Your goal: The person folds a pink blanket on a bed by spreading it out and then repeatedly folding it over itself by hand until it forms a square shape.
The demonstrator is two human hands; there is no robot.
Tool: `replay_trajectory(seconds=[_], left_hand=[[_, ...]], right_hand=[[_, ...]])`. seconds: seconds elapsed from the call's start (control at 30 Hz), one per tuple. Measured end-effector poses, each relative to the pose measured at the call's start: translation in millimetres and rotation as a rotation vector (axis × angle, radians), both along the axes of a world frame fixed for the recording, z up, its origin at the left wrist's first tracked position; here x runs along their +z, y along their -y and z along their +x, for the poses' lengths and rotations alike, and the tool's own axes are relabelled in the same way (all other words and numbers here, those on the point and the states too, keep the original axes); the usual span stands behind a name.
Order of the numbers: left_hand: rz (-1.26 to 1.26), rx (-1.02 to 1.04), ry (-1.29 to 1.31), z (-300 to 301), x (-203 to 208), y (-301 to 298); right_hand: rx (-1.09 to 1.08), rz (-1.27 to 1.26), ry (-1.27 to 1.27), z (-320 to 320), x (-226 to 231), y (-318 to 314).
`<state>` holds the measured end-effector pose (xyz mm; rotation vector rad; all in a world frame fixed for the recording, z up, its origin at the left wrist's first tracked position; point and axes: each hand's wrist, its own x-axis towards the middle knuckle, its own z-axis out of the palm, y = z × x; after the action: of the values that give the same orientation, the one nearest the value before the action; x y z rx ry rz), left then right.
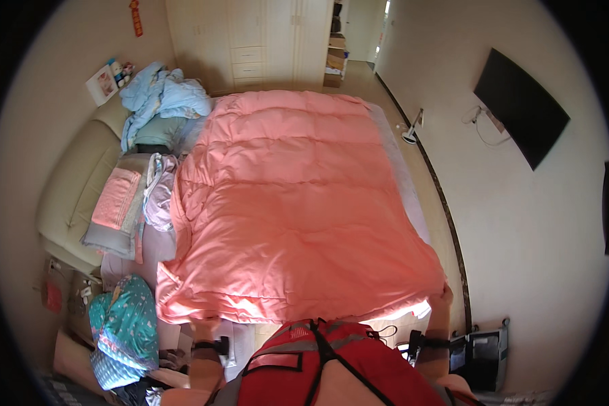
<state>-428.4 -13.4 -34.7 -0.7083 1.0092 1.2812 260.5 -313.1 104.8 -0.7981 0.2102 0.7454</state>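
Lavender-sheeted bed [407, 179]: bears the bedding; its sheet shows along the foot.
Pink quilt [298, 203]: spread across most of the bed, its near edge drawn out over the bed's near side.
Blue comforter [169, 97]: heaped at the bed's far head corner, apparently to leave room.
Pink folded cloth [117, 196]: atop a grey pillow [109, 239] at the bed's head.
Hands: left [204, 329] and right [441, 299] appear to grip the quilt's edge at the bed's near side, set wide apart, seemingly to hold it taut; fingers partly hidden.
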Motion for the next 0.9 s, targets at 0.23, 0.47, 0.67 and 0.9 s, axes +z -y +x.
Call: replay_trajectory(seconds=[0.23, 0.47, 0.67, 0.9], left_hand=[[-0.201, -0.404, 0.001, 99.7, -31.9, 16.1], [0.062, -0.759, 0.019, 150.8, -16.6, 65.5], [0.008, -0.719, 0.223, 204.8, -42.1, 80.6], [0.014, -0.281, 0.222, 201.4, -134.9, 67.7]], right_hand=[[0.039, 0.025, -0.153, -45.4, 95.8, -83.6], [0.129, 0.036, 0.263, -60.0, 172.7, -107.2], [0.124, 0.096, 0.364, -44.3, 224.1, -110.3], [0.05, 0.153, 0.341, -12.8, 252.3, -67.7]])
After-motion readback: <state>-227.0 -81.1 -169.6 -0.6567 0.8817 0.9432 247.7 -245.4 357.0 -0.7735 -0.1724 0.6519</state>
